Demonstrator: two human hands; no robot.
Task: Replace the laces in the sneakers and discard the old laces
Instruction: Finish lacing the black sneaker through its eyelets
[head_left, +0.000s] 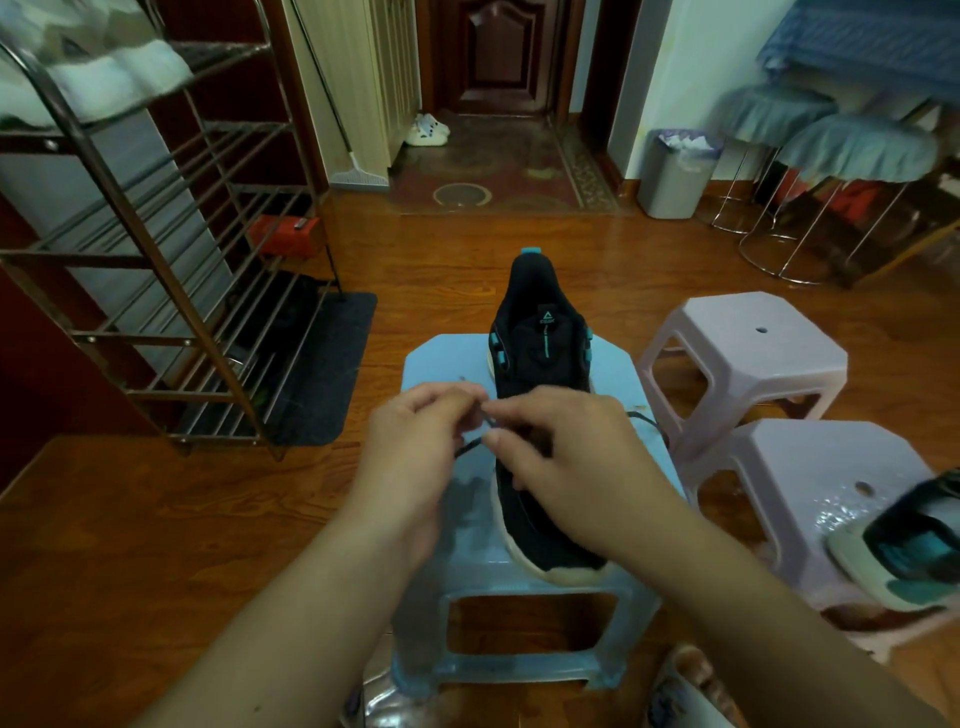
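Both hands' grip (480, 415) on lace (470, 446)

We count two hands (410, 457) (571, 467), two dark sneakers (540, 415) (914, 545), one dark lace (470, 447), three low plastic stools (519, 571) (748, 332) (810, 467), one metal rack (156, 260), one bin (675, 176), and one pair of white slippers (427, 130).

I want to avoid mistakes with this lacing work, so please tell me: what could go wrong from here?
1. The black sneaker with teal eyelets overhangs the far edge of the light blue plastic stool; a hard tug might tip it off.
2. The left hand and right hand pinch the thin dark lace at fingertips only, so it may slip.
3. The grey lined bin stands far away, so old laces may be forgotten.
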